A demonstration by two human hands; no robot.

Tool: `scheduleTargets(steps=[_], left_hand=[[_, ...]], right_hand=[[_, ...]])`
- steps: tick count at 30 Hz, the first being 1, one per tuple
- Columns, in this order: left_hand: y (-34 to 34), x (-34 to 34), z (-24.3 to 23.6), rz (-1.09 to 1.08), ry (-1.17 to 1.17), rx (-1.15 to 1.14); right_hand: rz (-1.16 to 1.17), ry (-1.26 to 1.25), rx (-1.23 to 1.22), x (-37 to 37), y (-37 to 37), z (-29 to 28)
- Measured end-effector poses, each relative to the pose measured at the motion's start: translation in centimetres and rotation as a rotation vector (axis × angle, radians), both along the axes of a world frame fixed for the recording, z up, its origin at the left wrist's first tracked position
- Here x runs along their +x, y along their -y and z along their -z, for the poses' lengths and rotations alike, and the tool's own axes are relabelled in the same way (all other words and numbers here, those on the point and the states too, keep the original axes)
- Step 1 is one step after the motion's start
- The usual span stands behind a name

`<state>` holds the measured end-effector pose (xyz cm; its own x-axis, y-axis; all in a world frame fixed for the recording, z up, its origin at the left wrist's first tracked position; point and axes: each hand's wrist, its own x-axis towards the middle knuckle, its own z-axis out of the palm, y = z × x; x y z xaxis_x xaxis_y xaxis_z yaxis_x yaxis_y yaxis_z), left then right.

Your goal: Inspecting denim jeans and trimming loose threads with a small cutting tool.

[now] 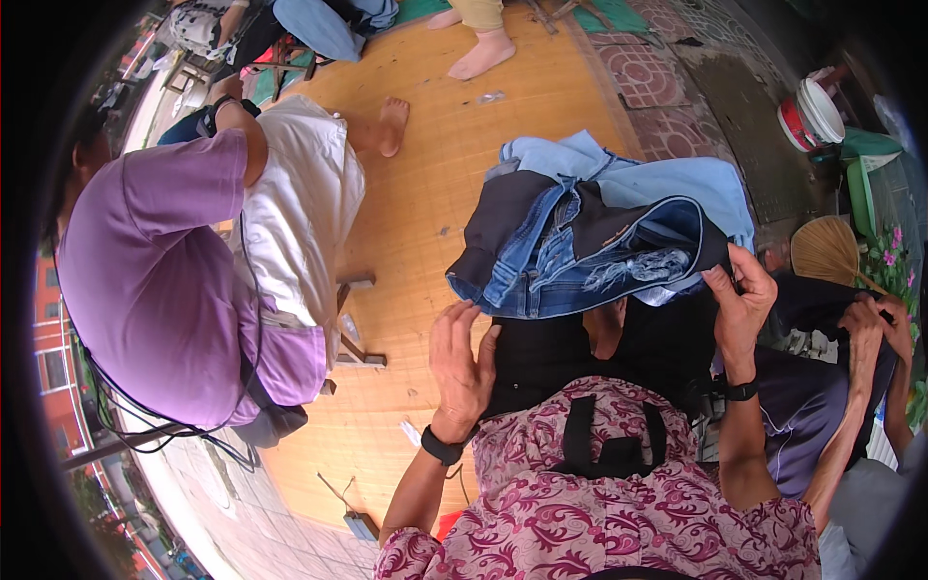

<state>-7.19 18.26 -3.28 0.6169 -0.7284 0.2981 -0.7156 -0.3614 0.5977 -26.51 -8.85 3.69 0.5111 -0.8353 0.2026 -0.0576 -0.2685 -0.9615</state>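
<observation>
Across my black-clad lap lies a pair of blue jeans [551, 290], its waistband toward me and partly turned out, with dark grey fabric and a frayed, ripped patch showing. My left hand [459, 362] has its fingertips on the near left corner of the waistband, its thumb lying apart from them. At the opposite end, my right hand [742, 295] pinches the edge between thumb and fingers. Lighter blue denim [667, 184] spreads beyond the dark fabric, farther from me.
On my left sits a person in a purple shirt [155, 203], by a wooden stool [358, 362]. A person's arms [855, 387] and a woven fan [825, 249] are close on my right. A white and red bucket [812, 116] stands far right. The yellow mat [416, 251] lies beneath.
</observation>
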Motion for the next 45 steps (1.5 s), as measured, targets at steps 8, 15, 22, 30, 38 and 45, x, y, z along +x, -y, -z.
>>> scheduleTargets(steps=[8, 15, 22, 30, 38, 45], left_hand=[[-0.4, 4.0, 8.8, -0.220, -0.125, 0.127], [0.2, 7.5, 16.5, -0.110, -0.632, 0.134], [1.7, 11.5, 12.9, -0.458, -1.260, -0.358], [10.3, 14.5, -14.8, -0.007, -0.756, -0.735], [6.6, 7.8, -27.9, 0.255, -0.609, -0.979], [3.0, 12.3, -31.0, 0.127, -0.623, -0.757]], right_hand=[[0.003, -0.093, 0.031, -0.7, 0.4, 0.6], [-0.001, -0.151, -0.042, -1.4, -1.0, 1.7], [-0.009, -0.055, -0.108, 0.7, 3.8, -0.8], [0.281, 0.264, -0.090, -0.7, 10.8, -6.0], [0.281, 0.609, -0.158, -11.7, 8.9, -10.9], [0.126, 0.545, 0.002, -12.2, 9.9, -13.2]])
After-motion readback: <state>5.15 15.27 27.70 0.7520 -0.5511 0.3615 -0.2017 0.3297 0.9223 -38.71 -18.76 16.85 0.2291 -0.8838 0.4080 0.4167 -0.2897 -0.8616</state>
